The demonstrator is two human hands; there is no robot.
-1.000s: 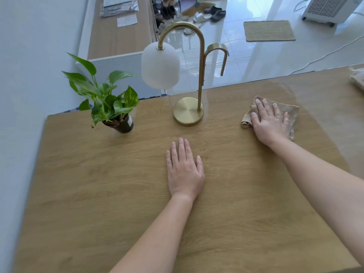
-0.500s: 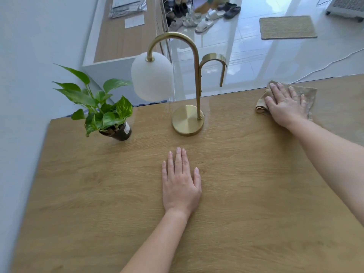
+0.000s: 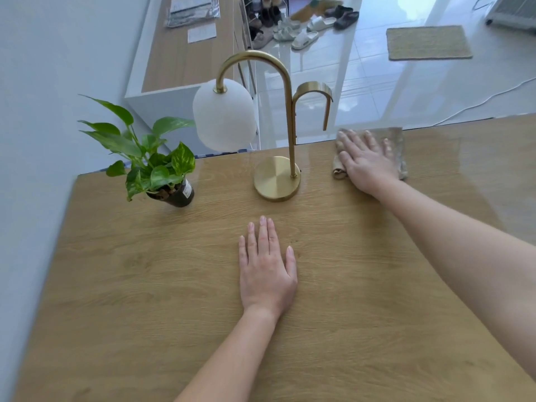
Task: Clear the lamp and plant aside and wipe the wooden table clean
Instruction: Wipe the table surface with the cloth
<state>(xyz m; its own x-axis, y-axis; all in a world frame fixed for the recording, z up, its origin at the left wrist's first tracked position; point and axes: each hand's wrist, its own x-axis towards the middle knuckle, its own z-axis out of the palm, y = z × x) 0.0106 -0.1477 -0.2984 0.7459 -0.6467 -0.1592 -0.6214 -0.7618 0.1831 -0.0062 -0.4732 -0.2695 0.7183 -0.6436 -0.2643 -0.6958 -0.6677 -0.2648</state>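
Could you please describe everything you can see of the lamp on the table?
The lamp stands upright near the wooden table's far edge, between the potted plant and the cloth. A round brushed-brass base carries a thin brass stem arching over to a frosted white shade hanging leftward; a shorter brass hook curves right. Neither hand touches it.

The wooden table [image 3: 145, 285] carries a potted plant [image 3: 150, 166], brass lamp [image 3: 277, 178] and cloth [image 3: 397, 149].

Beyond the far edge, shoes and sandals [image 3: 301, 27] crowd a glossy tiled floor [image 3: 391, 91] near a woven mat [image 3: 428, 42], with a white cable [image 3: 475, 104] trailing across.
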